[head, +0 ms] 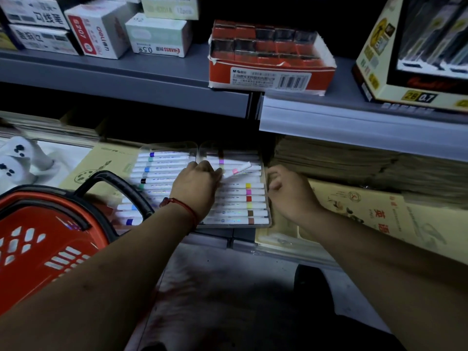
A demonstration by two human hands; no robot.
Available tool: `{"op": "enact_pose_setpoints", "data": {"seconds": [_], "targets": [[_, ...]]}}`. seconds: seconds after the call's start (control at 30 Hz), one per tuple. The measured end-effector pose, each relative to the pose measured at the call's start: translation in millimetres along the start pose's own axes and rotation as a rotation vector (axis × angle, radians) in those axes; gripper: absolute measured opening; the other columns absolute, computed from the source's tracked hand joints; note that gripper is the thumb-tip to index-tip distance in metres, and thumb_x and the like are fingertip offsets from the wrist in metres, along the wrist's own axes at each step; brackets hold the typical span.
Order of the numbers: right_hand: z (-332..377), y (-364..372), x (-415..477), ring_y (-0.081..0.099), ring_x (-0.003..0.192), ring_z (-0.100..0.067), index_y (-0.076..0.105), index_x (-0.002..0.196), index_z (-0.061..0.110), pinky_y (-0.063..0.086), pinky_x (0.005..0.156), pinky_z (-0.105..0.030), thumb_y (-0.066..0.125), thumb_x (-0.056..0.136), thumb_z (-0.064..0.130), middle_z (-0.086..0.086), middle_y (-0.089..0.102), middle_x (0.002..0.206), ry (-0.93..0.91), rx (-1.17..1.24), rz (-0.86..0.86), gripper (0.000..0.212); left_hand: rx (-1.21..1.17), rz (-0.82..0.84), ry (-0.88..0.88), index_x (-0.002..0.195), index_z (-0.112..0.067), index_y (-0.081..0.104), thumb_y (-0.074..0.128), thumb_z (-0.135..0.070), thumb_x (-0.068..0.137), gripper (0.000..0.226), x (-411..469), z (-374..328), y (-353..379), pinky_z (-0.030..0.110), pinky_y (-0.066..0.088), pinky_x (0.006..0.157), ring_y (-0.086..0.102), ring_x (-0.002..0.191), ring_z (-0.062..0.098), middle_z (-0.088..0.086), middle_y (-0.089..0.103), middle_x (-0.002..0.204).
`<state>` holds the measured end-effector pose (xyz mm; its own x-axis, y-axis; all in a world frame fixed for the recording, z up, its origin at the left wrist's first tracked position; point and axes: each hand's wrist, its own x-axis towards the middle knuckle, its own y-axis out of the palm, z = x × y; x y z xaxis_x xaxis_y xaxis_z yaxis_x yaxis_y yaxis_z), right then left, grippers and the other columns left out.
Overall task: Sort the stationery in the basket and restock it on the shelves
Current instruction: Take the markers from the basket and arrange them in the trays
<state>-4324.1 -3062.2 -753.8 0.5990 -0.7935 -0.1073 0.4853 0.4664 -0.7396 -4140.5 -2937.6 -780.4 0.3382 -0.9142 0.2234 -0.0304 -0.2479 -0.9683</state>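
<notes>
A clear plastic case lies open on the lower shelf, both halves filled with several white colour-banded markers. My left hand, a red string around its wrist, rests over the middle of the case and pinches a pink-banded marker that lies tilted across the right-hand row. My right hand is loosely curled at the case's right edge and holds nothing that I can see. The red basket with a black handle sits at the lower left, overlapping the case's left half.
Brown paper pads lie right of the case, with a tall paper stack behind. A white plush item sits at far left. On the grey upper shelf stand white boxes, a red open carton and a 2B pencil-lead box.
</notes>
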Motion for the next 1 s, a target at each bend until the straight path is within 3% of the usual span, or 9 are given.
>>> {"op": "enact_pose_setpoints", "data": {"seconds": [0.1,0.2,0.33,0.4,0.6,0.73,0.83,1.0], "targets": [[-3,-2,-4,0.064,0.090,-0.022,0.059,0.131,0.023,0.051,0.076,-0.030,0.057,0.090,0.004,-0.003,0.068,0.096,-0.059,-0.055,0.024,0.045,0.023,0.015,-0.007,0.114,-0.020,0.069,0.060,-0.014,0.094,0.023,7,-6,-3,0.031,0.033,0.066,0.055,0.101,0.034,0.009,0.066,0.105],[-6,3,-3,0.063,0.093,-0.022,0.052,0.143,0.023,0.050,0.075,-0.029,0.058,0.090,0.002,-0.007,0.066,0.103,-0.122,-0.084,0.064,0.057,0.006,0.019,0.007,0.114,-0.026,0.072,0.060,-0.015,0.094,0.025,13,-12,-2,0.031,0.040,0.069,0.053,0.104,0.033,0.007,0.065,0.105],[-9,9,-1,0.059,0.111,-0.026,0.038,0.155,0.023,0.046,0.089,-0.026,0.054,0.094,0.005,-0.011,0.056,0.129,-0.129,-0.145,0.118,0.066,0.001,0.080,0.034,0.129,-0.032,0.066,0.050,-0.022,0.102,0.033,20,-22,-2,0.032,0.042,0.082,0.047,0.114,0.031,0.006,0.060,0.118],[-9,10,-2,0.059,0.110,-0.027,0.038,0.156,0.024,0.049,0.092,-0.030,0.052,0.095,0.007,-0.012,0.051,0.135,-0.137,-0.167,0.129,0.064,0.004,0.106,0.035,0.134,-0.033,0.062,0.045,-0.023,0.104,0.036,23,-23,-2,0.032,0.041,0.087,0.044,0.117,0.030,0.005,0.058,0.121],[-10,12,-5,0.057,0.116,-0.031,0.033,0.157,0.024,0.050,0.098,-0.036,0.047,0.101,0.014,-0.017,0.047,0.137,-0.141,-0.215,0.184,0.058,-0.003,0.142,0.009,0.138,-0.031,0.060,0.042,-0.017,0.102,0.043,23,-25,-3,0.034,0.040,0.094,0.041,0.121,0.030,0.005,0.054,0.128],[-7,11,-5,0.056,0.117,-0.032,0.030,0.158,0.024,0.050,0.099,-0.038,0.045,0.102,0.014,-0.016,0.046,0.137,-0.126,-0.224,0.230,0.059,-0.069,0.185,-0.088,0.136,-0.024,0.061,0.032,-0.028,0.101,0.046,15,-26,-4,0.035,0.039,0.092,0.042,0.119,0.030,0.006,0.049,0.128],[-5,12,-3,0.055,0.120,-0.033,0.027,0.159,0.028,0.051,0.099,-0.040,0.044,0.102,0.015,-0.014,0.042,0.142,-0.086,-0.234,0.261,0.061,-0.009,0.222,-0.050,0.142,-0.034,0.054,0.050,-0.018,0.096,0.049,9,-24,-4,0.038,0.042,0.097,0.040,0.120,0.034,0.008,0.043,0.131],[-3,13,0,0.056,0.121,-0.035,0.029,0.158,0.030,0.052,0.094,-0.036,0.044,0.100,0.011,-0.012,0.040,0.144,-0.023,-0.188,0.277,0.062,-0.077,0.291,-0.114,0.142,-0.036,0.052,0.056,-0.020,0.093,0.052,4,-28,-7,0.044,0.048,0.099,0.036,0.120,0.037,0.011,0.035,0.130]]}}
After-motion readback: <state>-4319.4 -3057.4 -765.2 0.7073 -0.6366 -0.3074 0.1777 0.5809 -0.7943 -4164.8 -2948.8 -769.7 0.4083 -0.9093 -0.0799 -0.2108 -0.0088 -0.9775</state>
